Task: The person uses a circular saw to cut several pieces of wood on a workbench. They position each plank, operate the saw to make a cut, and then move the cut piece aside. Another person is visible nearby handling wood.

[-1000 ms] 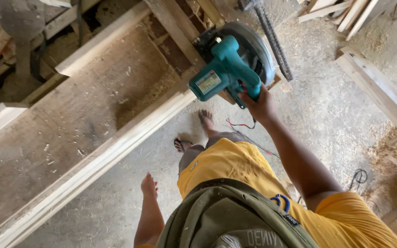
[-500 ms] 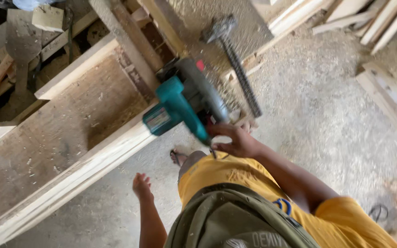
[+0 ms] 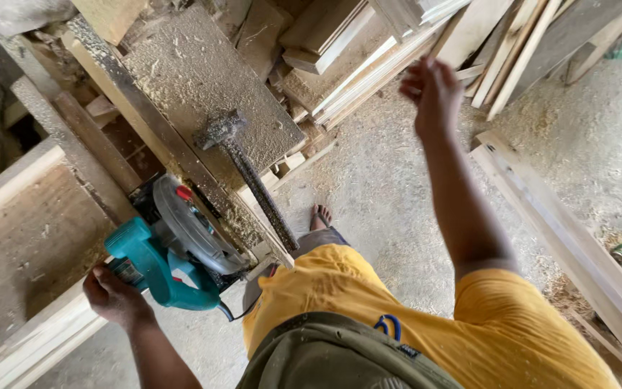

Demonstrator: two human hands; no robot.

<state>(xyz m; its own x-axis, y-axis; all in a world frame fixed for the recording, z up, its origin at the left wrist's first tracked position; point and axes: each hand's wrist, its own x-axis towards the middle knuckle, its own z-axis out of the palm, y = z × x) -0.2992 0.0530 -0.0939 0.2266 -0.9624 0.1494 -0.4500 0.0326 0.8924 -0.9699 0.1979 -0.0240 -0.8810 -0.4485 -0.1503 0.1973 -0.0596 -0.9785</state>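
Observation:
My left hand [image 3: 113, 295] grips the rear handle of a teal circular saw [image 3: 170, 252]. The saw rests with its grey blade guard against the edge of a sawdust-covered workbench [image 3: 196, 65]. Just right of the saw, a dusty metal hammer [image 3: 242, 169] lies on the bench with its head at the far end. My right hand [image 3: 433, 94] is raised in the air over the floor, near a stack of pale boards [image 3: 390, 50]. It holds nothing, and its fingers are loosely curled and apart.
A long pale plank [image 3: 30, 338] runs along the lower left under the saw. More planks [image 3: 577, 252] lie on the sawdust-strewn floor at the right. Timber offcuts crowd the top of the view. My foot in a sandal [image 3: 320, 216] stands by the bench.
The saw has passed from my right hand to my left and come down by the bench edge. My right hand has let go and swung up to the right.

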